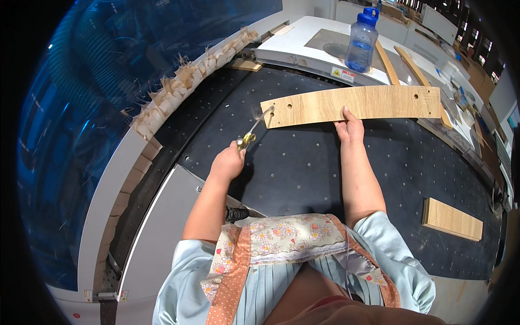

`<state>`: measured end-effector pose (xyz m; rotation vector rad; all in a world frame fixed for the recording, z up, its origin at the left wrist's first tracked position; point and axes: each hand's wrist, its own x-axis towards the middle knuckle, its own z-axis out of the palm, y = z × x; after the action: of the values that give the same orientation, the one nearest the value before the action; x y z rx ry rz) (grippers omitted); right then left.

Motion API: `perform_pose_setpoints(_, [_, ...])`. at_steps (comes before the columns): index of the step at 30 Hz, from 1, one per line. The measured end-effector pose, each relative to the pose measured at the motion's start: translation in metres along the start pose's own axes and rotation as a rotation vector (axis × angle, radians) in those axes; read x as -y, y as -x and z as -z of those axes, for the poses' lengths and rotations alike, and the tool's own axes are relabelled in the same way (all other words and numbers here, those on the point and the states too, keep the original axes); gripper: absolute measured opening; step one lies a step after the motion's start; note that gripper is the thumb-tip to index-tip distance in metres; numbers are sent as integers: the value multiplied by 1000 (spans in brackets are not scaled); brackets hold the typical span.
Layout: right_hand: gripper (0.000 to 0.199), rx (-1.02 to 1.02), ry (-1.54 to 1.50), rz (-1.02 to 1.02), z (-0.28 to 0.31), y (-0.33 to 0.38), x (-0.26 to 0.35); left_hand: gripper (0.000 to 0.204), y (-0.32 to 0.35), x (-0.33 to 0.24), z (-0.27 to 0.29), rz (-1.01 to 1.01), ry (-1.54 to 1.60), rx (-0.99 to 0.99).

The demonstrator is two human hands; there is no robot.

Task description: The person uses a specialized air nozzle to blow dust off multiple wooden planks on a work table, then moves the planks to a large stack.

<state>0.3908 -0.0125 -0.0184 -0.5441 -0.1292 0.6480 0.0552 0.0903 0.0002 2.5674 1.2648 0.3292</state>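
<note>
Left of the frame's centre, the left hand [227, 162] is curled into a fist, its bare forearm [207, 206] slanting up rightward; right of upper centre, the right hand [351, 129] pinches, thumb pointing up, fingers partly hidden, its bare forearm [360, 179] rising almost upright

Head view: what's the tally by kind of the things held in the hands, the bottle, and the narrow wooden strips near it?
Gun-shaped tool, in the left hand: 1
Long wooden board, in the right hand: 1
Blue-capped bottle: 1
Narrow wooden strips: 2
Total: 5
</note>
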Motion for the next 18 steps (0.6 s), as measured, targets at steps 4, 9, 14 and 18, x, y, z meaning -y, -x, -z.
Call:
perform_pose_setpoints(4, [41,-9,-4,2,1,-1,0,29,12,4,-7,-13,-4,21])
perform_pose_setpoints(9, [42,1,-6,8,4,-3,1,27,17,-7,-11,35,-58,32])
perform_pose_setpoints(14, [42,14,-15,6,4,-3,0,27,16,-1,-10,34,-54,12])
perform_pose_setpoints(18, [42,15,12,6,5,-3,2,28,14,-1,-11,21,-23,30])
